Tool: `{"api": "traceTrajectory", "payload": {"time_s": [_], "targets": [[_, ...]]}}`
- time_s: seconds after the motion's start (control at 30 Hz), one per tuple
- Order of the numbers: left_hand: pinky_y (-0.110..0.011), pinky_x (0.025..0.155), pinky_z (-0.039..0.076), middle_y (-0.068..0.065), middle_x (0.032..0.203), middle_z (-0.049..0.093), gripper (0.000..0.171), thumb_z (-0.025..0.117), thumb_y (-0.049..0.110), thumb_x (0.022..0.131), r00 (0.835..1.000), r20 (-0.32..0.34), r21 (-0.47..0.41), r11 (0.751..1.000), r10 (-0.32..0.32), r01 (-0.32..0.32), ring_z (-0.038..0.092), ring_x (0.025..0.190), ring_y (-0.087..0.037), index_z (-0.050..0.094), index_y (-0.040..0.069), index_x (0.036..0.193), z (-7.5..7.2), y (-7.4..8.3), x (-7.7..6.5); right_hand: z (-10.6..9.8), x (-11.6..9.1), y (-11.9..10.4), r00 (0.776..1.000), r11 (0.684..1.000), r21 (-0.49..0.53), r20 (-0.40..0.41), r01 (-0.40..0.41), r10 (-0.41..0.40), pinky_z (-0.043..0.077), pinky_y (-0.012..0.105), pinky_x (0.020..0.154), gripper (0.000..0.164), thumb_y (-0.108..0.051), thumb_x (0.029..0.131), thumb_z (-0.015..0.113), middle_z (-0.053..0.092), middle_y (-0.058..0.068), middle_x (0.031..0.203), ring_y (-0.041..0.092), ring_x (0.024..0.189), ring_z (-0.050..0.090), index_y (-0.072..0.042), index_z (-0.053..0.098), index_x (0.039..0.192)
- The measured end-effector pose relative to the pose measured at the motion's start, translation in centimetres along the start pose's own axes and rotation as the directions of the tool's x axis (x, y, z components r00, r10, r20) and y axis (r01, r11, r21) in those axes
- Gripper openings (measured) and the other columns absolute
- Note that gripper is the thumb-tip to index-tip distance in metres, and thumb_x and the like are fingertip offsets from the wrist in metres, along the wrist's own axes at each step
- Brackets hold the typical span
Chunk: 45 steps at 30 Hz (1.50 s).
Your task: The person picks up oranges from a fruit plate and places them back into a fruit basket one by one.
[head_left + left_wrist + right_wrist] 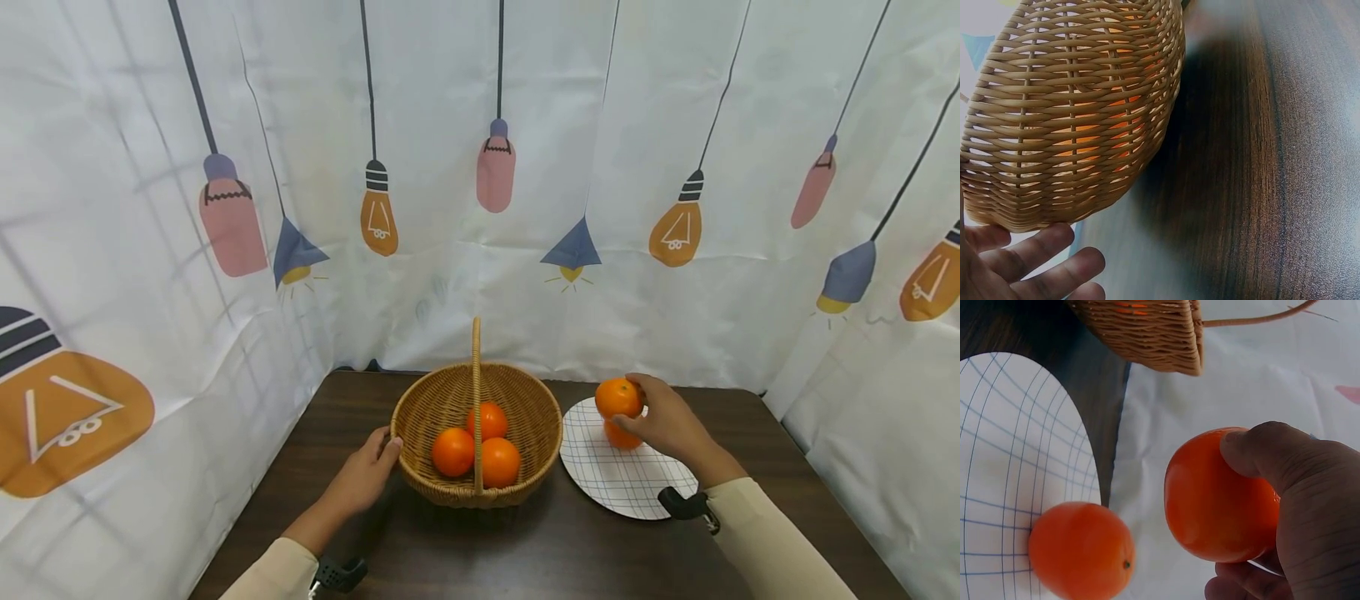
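A wicker basket [551, 417] with a tall arched handle stands mid-table, with three oranges inside. At its left rim, my left hand [363, 477] holds the edge between thumb and fingers; in the left wrist view the fingertips [1057, 234] lie against the weave. My right hand [671, 425] pinches an orange [618, 398] between thumb and fingers, raised over the plate. Another orange [1082, 550] rests on the white plate [592, 467] with thin blue grid lines, partly hidden behind the held one in the head view.
The dark wooden table [525, 550] carries both basket and plate, the plate to the basket's right. A white curtain [450, 292] printed with hanging lamps and bulbs closes off the back and both sides.
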<state>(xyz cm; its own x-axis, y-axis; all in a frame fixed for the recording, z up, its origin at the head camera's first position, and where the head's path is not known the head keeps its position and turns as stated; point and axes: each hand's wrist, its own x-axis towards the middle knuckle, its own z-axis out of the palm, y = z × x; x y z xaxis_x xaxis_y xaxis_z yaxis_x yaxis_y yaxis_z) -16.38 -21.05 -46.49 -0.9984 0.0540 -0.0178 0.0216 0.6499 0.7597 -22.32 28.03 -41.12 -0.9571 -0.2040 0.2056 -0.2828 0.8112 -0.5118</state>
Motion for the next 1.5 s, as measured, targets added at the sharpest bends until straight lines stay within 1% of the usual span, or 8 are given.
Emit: {"api": "traceTrajectory", "payload": {"time_s": [0.17, 0.3, 0.47, 0.77, 1.0, 1.23, 1.5], "targets": [[-0.062, 0.101, 0.044, -0.027, 0.142, 0.055, 0.065, 0.039, 0.046, 0.111, 1.000, -0.003, 0.002, 1.000, -0.009, 0.009, 0.056, 0.127, -0.042, 0.033, -0.001, 0.156, 0.0, -0.1, 0.2, 0.3, 0.3, -0.8, 1.000, 1.000, -0.006, -0.007, 0.023, -0.023, 0.052, 0.060, 0.090, 0.078, -0.029, 0.087, 0.084, 0.058, 0.022, 0.134, 0.039, 0.111, 0.062, 0.002, 0.046, 0.147], [-0.063, 0.100, 0.045, -0.028, 0.141, 0.056, 0.065, 0.039, 0.046, 0.111, 1.000, -0.004, 0.014, 1.000, -0.001, 0.001, 0.057, 0.126, -0.042, 0.033, -0.001, 0.155, 0.0, -0.1, 0.2, 0.5, 0.6, -1.5, 0.999, 0.999, 0.002, -0.008, 0.046, -0.046, 0.053, 0.058, 0.090, 0.078, -0.030, 0.087, 0.084, 0.058, 0.021, 0.135, 0.039, 0.112, 0.062, 0.001, 0.047, 0.147], [-0.062, 0.099, 0.046, -0.028, 0.140, 0.056, 0.065, 0.040, 0.046, 0.111, 1.000, 0.000, 0.016, 1.000, 0.012, -0.012, 0.058, 0.124, -0.042, 0.033, -0.002, 0.155, -0.1, 0.0, 0.1, 0.8, 0.8, -2.3, 0.998, 0.998, 0.023, -0.004, 0.056, -0.056, 0.052, 0.058, 0.091, 0.081, -0.033, 0.086, 0.085, 0.057, 0.020, 0.136, 0.038, 0.113, 0.062, 0.001, 0.046, 0.148], [-0.063, 0.099, 0.046, -0.028, 0.141, 0.056, 0.066, 0.040, 0.047, 0.111, 1.000, 0.002, 0.011, 1.000, 0.020, -0.020, 0.058, 0.125, -0.042, 0.033, -0.002, 0.155, 0.0, -0.1, 0.1, 1.2, 1.4, -3.7, 0.996, 0.996, 0.038, -0.013, 0.083, -0.083, 0.053, 0.056, 0.091, 0.078, -0.031, 0.085, 0.087, 0.058, 0.018, 0.135, 0.034, 0.110, 0.063, -0.001, 0.049, 0.146], [-0.062, 0.101, 0.045, -0.026, 0.141, 0.056, 0.063, 0.040, 0.045, 0.111, 1.000, -0.009, 0.006, 1.000, 0.001, -0.001, 0.057, 0.126, -0.041, 0.033, 0.001, 0.156, 0.1, -0.3, 0.2, 1.6, 1.7, -4.7, 0.996, 0.994, 0.070, 0.007, 0.087, -0.088, 0.052, 0.055, 0.092, 0.079, -0.031, 0.085, 0.086, 0.057, 0.017, 0.137, 0.032, 0.111, 0.062, -0.003, 0.048, 0.148], [-0.062, 0.099, 0.045, -0.026, 0.139, 0.058, 0.064, 0.039, 0.047, 0.111, 1.000, -0.010, 0.004, 1.000, 0.008, -0.008, 0.058, 0.124, -0.040, 0.034, 0.001, 0.156, 0.1, -0.2, 0.2, 2.1, 1.9, -5.7, 0.993, 0.991, 0.069, 0.003, 0.114, -0.114, 0.054, 0.051, 0.089, 0.079, -0.030, 0.084, 0.087, 0.056, 0.018, 0.138, 0.031, 0.109, 0.063, -0.003, 0.048, 0.147], [-0.062, 0.099, 0.045, -0.027, 0.139, 0.057, 0.064, 0.039, 0.046, 0.111, 1.000, -0.010, 0.005, 1.000, 0.005, -0.005, 0.058, 0.124, -0.040, 0.034, 0.000, 0.155, 0.0, -0.2, 0.2, 2.8, 2.2, -6.6, 0.990, 0.987, 0.082, 0.007, 0.140, -0.141, 0.053, 0.051, 0.089, 0.075, -0.031, 0.084, 0.087, 0.058, 0.012, 0.136, 0.029, 0.110, 0.063, -0.007, 0.052, 0.145]]}}
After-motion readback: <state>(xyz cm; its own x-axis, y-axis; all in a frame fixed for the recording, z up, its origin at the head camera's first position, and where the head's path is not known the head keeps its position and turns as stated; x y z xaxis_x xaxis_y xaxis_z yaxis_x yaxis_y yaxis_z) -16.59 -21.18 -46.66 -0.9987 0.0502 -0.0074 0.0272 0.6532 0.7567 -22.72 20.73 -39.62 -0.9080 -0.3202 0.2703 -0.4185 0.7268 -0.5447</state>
